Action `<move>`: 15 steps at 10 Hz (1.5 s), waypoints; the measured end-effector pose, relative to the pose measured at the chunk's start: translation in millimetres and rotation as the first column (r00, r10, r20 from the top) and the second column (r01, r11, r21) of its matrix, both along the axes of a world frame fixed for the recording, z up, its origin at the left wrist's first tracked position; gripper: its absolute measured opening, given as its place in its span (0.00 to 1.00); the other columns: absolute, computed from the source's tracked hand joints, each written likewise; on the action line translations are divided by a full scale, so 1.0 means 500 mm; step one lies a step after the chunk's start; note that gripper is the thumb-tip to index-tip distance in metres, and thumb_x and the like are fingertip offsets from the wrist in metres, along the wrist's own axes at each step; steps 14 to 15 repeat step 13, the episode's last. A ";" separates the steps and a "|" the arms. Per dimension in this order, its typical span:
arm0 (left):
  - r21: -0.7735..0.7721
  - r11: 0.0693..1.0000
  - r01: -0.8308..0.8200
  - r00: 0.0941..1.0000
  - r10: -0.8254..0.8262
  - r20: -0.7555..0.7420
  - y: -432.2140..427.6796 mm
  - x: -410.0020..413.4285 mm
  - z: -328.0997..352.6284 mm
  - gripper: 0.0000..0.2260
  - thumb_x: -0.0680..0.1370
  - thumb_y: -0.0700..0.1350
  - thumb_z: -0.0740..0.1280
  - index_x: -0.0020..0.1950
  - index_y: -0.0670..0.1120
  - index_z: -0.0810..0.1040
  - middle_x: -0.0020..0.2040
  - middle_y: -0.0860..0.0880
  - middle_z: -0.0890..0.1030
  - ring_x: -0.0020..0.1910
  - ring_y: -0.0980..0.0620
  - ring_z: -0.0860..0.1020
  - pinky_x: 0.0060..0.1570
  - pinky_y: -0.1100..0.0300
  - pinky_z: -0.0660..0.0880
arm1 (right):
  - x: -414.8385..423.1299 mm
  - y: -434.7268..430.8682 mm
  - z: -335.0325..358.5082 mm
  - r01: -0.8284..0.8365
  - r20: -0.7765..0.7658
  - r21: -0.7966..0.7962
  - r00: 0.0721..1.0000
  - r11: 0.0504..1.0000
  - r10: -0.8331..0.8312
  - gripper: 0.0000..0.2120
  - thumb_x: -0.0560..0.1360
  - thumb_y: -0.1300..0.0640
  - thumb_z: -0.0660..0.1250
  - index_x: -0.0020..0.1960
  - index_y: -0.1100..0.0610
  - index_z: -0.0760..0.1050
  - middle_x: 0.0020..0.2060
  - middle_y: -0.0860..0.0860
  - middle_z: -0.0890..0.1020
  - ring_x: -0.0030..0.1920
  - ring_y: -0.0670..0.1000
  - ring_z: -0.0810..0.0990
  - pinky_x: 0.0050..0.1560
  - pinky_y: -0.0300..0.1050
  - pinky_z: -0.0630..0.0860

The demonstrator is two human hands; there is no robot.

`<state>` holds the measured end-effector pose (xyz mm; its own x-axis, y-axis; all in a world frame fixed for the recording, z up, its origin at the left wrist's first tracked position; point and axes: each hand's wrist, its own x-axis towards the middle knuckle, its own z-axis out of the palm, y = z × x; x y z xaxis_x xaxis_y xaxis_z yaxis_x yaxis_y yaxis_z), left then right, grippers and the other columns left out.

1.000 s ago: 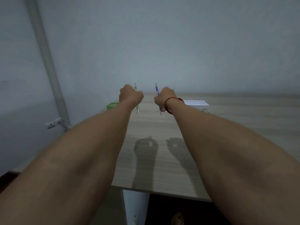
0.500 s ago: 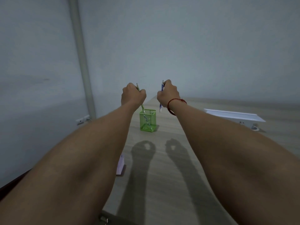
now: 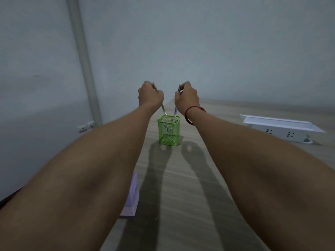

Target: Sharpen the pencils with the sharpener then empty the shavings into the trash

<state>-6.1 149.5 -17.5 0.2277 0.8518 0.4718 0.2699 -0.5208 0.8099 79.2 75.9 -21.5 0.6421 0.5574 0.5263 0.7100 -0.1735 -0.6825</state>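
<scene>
The left hand (image 3: 150,96) is gripping a green pencil (image 3: 164,110) in curled fingers; the right hand (image 3: 186,96) is pinching a blue pencil (image 3: 175,111); both shafts are crossing inside the green mesh cup (image 3: 177,127), standing at 12 o'clock on the table (image 3: 199,187). Judged advice: moving each pencil along its own axis is keeping the light cup from tipping. A lilac block (image 3: 131,201) at 7 o'clock of the cup, possibly the sharpener, is lying half hidden behind the left forearm; no trash bin is showing.
</scene>
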 end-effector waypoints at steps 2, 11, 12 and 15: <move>0.058 0.998 0.015 0.994 -0.008 -0.110 0.024 0.000 -0.036 0.11 0.74 0.38 0.65 0.56 0.43 0.75 0.55 0.41 0.77 0.51 0.44 0.78 0.46 0.57 0.74 | 0.008 0.008 -0.018 0.013 0.011 -0.029 1.000 0.999 -0.013 0.13 0.78 0.65 0.57 0.62 0.60 0.65 0.51 0.58 0.77 0.42 0.56 0.76 0.46 0.50 0.76; -0.028 0.999 0.043 0.814 -0.052 -0.579 0.050 0.002 -0.109 0.15 0.72 0.43 0.68 0.56 0.39 0.79 0.55 0.37 0.80 0.54 0.39 0.79 0.56 0.45 0.77 | 0.019 0.010 -0.082 0.019 0.034 -0.368 0.999 0.930 -0.007 0.13 0.73 0.60 0.66 0.55 0.62 0.79 0.53 0.59 0.81 0.50 0.59 0.82 0.54 0.52 0.81; -0.035 0.999 0.010 0.783 -0.030 -0.621 0.010 -0.012 -0.086 0.18 0.73 0.44 0.65 0.59 0.35 0.74 0.58 0.34 0.77 0.58 0.36 0.76 0.59 0.45 0.75 | 0.011 -0.019 -0.058 0.004 0.033 -0.395 0.999 0.919 0.010 0.14 0.74 0.58 0.66 0.58 0.63 0.77 0.55 0.58 0.80 0.51 0.58 0.80 0.54 0.51 0.80; 0.016 1.000 -0.009 0.799 0.016 -0.601 -0.029 -0.028 -0.053 0.19 0.76 0.48 0.65 0.62 0.38 0.71 0.62 0.39 0.75 0.61 0.39 0.73 0.60 0.48 0.73 | -0.003 -0.063 -0.026 0.003 0.040 -0.393 0.999 0.920 0.014 0.07 0.76 0.56 0.65 0.47 0.60 0.76 0.45 0.55 0.78 0.48 0.59 0.78 0.48 0.48 0.77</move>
